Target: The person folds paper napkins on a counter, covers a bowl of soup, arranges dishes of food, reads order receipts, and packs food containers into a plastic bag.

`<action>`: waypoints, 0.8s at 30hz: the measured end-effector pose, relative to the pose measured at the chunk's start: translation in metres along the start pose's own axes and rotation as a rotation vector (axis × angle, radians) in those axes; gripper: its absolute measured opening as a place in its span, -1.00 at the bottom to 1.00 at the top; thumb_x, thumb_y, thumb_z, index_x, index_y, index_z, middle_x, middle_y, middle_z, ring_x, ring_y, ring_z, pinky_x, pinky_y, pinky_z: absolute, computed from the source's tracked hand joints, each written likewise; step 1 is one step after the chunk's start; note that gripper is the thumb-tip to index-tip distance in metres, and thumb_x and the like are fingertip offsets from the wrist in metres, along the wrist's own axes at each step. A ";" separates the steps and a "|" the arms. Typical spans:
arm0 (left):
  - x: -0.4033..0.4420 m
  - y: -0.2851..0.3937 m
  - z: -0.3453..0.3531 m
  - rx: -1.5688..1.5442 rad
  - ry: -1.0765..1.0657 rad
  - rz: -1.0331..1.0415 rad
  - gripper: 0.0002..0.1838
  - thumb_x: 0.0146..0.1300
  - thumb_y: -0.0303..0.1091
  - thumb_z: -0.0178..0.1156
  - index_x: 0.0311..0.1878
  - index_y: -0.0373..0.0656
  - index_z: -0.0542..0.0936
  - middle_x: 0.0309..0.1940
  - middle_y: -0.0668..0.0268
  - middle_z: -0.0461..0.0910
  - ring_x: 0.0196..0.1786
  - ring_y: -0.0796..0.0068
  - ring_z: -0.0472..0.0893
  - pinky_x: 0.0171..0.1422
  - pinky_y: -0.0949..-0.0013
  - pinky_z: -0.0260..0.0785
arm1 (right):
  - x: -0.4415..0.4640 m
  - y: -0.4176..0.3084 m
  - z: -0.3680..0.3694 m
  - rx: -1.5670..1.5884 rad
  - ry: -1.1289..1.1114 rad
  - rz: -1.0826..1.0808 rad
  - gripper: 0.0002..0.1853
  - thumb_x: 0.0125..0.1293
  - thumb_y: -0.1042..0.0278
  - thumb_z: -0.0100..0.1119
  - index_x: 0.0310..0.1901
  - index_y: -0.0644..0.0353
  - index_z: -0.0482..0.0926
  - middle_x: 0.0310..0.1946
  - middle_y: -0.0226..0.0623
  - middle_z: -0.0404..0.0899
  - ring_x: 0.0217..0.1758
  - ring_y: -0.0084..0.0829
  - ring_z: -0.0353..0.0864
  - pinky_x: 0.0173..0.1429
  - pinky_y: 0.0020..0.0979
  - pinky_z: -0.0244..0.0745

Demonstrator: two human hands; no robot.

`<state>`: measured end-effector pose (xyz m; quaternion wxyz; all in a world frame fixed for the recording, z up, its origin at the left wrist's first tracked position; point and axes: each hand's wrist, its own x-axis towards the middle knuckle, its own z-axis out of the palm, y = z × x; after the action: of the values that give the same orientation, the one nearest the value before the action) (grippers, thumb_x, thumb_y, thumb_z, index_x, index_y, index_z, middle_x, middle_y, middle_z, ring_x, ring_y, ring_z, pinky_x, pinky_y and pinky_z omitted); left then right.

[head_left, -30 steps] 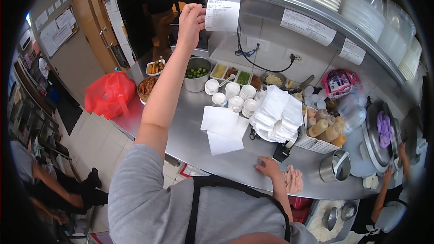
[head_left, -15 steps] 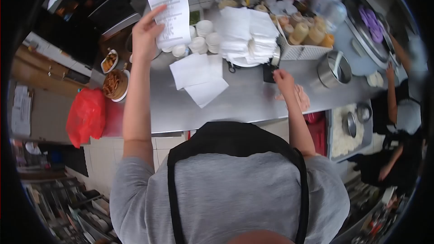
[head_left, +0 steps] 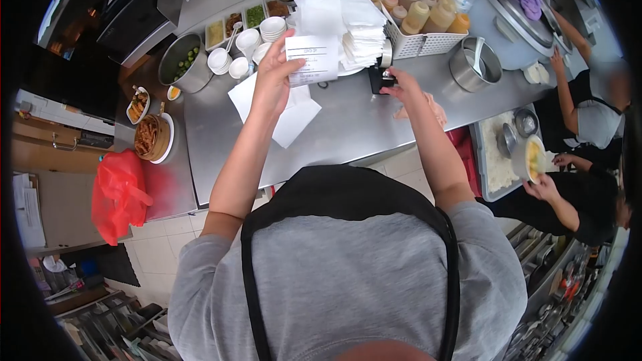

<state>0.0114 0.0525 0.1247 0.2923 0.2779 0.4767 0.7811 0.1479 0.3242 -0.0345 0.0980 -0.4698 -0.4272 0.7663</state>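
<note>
My left hand [head_left: 271, 80] pinches a printed paper slip [head_left: 317, 60] and holds it in front of the stack of white paper sheets [head_left: 364, 16]. Loose white sheets [head_left: 294, 123] lie on the steel counter below that hand. My right hand [head_left: 405, 88] has its fingers closed at the near end of a black tape dispenser [head_left: 376, 81], beside the paper stack. Fingertip contact is partly hidden. A crumpled pinkish cloth or glove [head_left: 435, 110] rests under my right wrist.
White cups [head_left: 219, 60], a steel pot [head_left: 180, 70] of green vegetables and a basket of sauce bottles [head_left: 428, 45] line the back. A steel pot with a ladle [head_left: 476, 66] stands right. Co-workers stand at right, one hand [head_left: 545, 187] holding a bowl [head_left: 533, 159].
The slip in my left hand has come down and to the right, over the paper stack. My right hand has moved up onto the dispenser. A co-worker's bowl has come into view.
</note>
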 end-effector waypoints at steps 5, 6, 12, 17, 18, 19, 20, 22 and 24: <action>0.004 -0.019 0.003 -0.245 0.012 -0.193 -0.63 0.19 -0.53 0.04 0.09 -0.33 0.38 -0.08 0.18 0.52 -0.04 0.47 0.53 0.09 0.41 0.36 | -0.037 0.033 0.008 0.306 -0.022 -0.353 -0.76 0.24 0.28 0.08 -0.14 0.23 0.46 -0.34 -0.38 0.46 -0.32 -0.47 0.46 -0.22 -0.45 0.45; 0.005 -0.024 0.002 -0.256 0.013 -0.208 -0.67 0.20 -0.52 0.04 0.06 -0.33 0.40 -0.08 0.18 0.52 -0.04 0.47 0.53 0.09 0.41 0.37 | -0.041 0.045 0.009 0.461 -0.015 -0.456 -0.80 0.24 0.30 0.08 -0.17 0.21 0.46 -0.36 -0.42 0.46 -0.30 -0.51 0.45 -0.17 -0.47 0.44; 0.005 -0.033 0.009 -0.308 0.093 -0.272 -0.75 0.26 -0.41 0.03 -0.04 -0.32 0.42 -0.14 0.21 0.54 -0.06 0.46 0.54 0.07 0.40 0.39 | -0.040 0.073 0.004 0.408 0.105 -0.297 -0.93 0.22 0.37 0.07 -0.35 0.14 0.43 -0.48 -0.46 0.43 -0.44 -0.59 0.42 -0.33 -0.58 0.36; -0.002 -0.056 0.003 -0.237 0.106 -0.301 -0.75 0.27 -0.37 0.04 -0.05 -0.30 0.43 -0.13 0.25 0.54 -0.06 0.47 0.54 0.06 0.40 0.38 | 0.002 0.107 -0.011 -0.029 -0.184 -0.185 -0.87 0.19 0.36 0.14 -0.46 0.17 0.49 -0.65 -0.49 0.39 -0.64 -0.66 0.32 -0.57 -0.65 0.19; -0.001 -0.057 0.004 -0.224 0.133 -0.296 -0.74 0.28 -0.36 0.04 -0.03 -0.30 0.43 -0.12 0.25 0.54 -0.07 0.48 0.54 0.06 0.40 0.38 | -0.009 0.097 0.000 -0.042 -0.216 -0.193 -0.87 0.19 0.36 0.14 -0.46 0.17 0.49 -0.65 -0.49 0.39 -0.64 -0.66 0.32 -0.57 -0.65 0.19; -0.006 -0.052 0.007 -0.220 0.152 -0.298 -0.73 0.27 -0.35 0.04 -0.03 -0.31 0.46 -0.13 0.26 0.56 -0.11 0.51 0.55 0.03 0.43 0.37 | -0.046 0.084 0.011 -0.025 -0.146 -0.329 -0.90 0.19 0.38 0.15 -0.39 0.21 0.52 -0.62 -0.49 0.42 -0.64 -0.69 0.30 -0.57 -0.66 0.17; -0.009 -0.053 0.005 -0.219 0.186 -0.282 -0.73 0.27 -0.35 0.04 -0.03 -0.31 0.46 -0.13 0.26 0.56 -0.11 0.51 0.55 0.03 0.43 0.37 | -0.077 0.068 0.024 -0.004 -0.076 -0.461 -0.90 0.19 0.40 0.15 -0.32 0.24 0.55 -0.59 -0.49 0.44 -0.64 -0.73 0.28 -0.58 -0.68 0.14; -0.015 -0.058 0.001 -0.133 0.176 -0.312 -0.73 0.27 -0.35 0.04 -0.04 -0.31 0.49 -0.17 0.25 0.58 -0.12 0.52 0.55 0.00 0.48 0.37 | -0.111 0.032 0.050 0.001 -0.160 -0.553 -0.88 0.19 0.43 0.15 -0.26 0.26 0.57 -0.57 -0.47 0.47 -0.63 -0.74 0.28 -0.57 -0.69 0.14; -0.022 -0.060 0.005 -0.104 0.246 -0.297 -0.74 0.27 -0.35 0.04 -0.07 -0.30 0.53 -0.24 0.27 0.60 -0.15 0.55 0.55 -0.04 0.51 0.35 | -0.123 0.016 0.076 0.017 -0.241 -0.643 -0.84 0.18 0.45 0.16 -0.21 0.27 0.58 -0.55 -0.46 0.50 -0.63 -0.74 0.28 -0.57 -0.69 0.14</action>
<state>0.0413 0.0617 0.0682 0.3579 0.0914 0.5034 0.7811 0.1572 0.2042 0.0465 0.2872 -0.2166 -0.5555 0.7497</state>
